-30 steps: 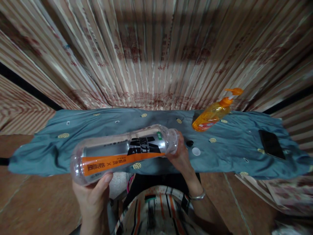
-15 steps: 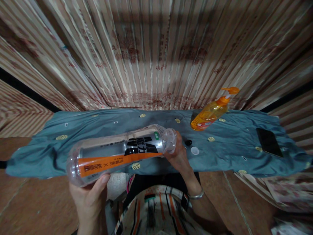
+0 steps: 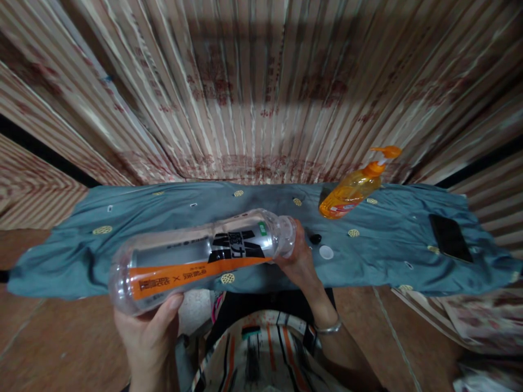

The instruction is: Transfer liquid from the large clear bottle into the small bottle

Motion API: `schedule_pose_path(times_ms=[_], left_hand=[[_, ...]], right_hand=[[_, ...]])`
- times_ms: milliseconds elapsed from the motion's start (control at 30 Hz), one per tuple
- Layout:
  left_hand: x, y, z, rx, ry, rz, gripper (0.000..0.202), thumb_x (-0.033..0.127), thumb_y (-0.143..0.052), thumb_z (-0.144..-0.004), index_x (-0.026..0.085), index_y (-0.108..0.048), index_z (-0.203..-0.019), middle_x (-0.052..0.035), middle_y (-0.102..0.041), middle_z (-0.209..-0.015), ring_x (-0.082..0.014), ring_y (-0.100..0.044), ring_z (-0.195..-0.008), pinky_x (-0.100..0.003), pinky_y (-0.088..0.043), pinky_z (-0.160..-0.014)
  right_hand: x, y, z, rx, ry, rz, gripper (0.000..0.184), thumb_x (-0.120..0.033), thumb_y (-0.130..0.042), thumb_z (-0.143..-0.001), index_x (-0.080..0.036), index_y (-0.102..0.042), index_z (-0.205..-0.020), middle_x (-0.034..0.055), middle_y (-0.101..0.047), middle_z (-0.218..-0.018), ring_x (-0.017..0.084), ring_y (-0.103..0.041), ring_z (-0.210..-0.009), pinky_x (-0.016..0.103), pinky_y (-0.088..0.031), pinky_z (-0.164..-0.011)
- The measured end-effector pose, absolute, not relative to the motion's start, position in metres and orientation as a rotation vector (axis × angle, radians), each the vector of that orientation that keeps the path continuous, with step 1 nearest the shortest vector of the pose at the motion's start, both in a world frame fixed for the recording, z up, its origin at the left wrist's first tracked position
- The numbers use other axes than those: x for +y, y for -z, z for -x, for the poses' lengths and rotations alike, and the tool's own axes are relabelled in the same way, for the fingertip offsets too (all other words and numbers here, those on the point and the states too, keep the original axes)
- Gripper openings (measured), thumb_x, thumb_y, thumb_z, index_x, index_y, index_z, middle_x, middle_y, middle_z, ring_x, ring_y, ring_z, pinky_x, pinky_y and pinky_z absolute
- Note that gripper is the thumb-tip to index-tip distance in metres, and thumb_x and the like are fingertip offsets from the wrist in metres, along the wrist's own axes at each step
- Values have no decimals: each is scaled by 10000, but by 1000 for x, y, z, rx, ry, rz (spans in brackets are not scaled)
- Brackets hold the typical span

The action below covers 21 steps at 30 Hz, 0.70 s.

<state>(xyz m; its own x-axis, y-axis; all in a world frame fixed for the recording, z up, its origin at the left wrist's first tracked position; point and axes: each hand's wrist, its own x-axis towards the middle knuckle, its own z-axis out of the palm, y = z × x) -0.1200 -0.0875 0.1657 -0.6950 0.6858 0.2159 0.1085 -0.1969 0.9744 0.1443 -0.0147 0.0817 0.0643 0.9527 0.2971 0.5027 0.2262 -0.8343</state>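
Note:
Between my two hands a large clear plastic drink bottle (image 3: 196, 253) lies nearly level, its neck to the right and slightly raised. The label is silver, black and orange. My left hand (image 3: 149, 326) grips it near the base from below, thumb along the near side. At the neck, my right hand (image 3: 300, 256) is closed around the mouth; most of its fingers are hidden behind the bottle. Just right of that hand, a small black piece (image 3: 315, 239) and a round white cap (image 3: 326, 252) lie on the cloth.
An orange pump bottle (image 3: 347, 195) stands toward the back right of the cloth-covered table (image 3: 261, 198). A dark phone (image 3: 450, 238) lies at the right end. Striped curtains (image 3: 261, 98) hang behind and at both sides. Tiled floor (image 3: 363, 326) shows in front.
The bottle's base end has shifted very slightly left and down together with my left hand. My right hand stays at the neck.

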Motion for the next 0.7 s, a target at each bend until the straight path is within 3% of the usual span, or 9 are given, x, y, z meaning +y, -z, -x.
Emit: schedule_pose_path(times_ms=[133, 467, 700], left_hand=[[-86, -167, 118, 1670, -1957, -882, 593, 387, -987, -413, 230, -735, -926, 1, -744, -865, -206, -664, -725, -385, -612, -774], [-85, -164, 119, 1599, -1964, -1001, 422, 366, -974, -534, 225, -704, -827, -8, -748, -792, -196, -686, -677, -321, -609, -625], [-85, -163, 117, 1555, -2006, -915, 557, 347, -1007, -478, 211, -771, -964, 3, -772, -875, -172, -697, -725, -284, -612, -716]], right_hand=[[-15, -79, -144, -1587, -572, 1396, 875, -314, -804, -828, -205, -386, -1589, 199, -651, -1502, 378, -705, -1330, 597, -632, -1086], [-15, -76, -144, -1562, -594, 1397, 886, -341, -808, -813, -201, -390, -1582, 195, -670, -1479, 380, -714, -1318, 596, -618, -1106], [-16, -73, -144, -1541, -620, 1432, 946, -342, -834, -784, -238, -359, -1595, 171, -665, -1507, 361, -706, -1346, 575, -613, -1121]])
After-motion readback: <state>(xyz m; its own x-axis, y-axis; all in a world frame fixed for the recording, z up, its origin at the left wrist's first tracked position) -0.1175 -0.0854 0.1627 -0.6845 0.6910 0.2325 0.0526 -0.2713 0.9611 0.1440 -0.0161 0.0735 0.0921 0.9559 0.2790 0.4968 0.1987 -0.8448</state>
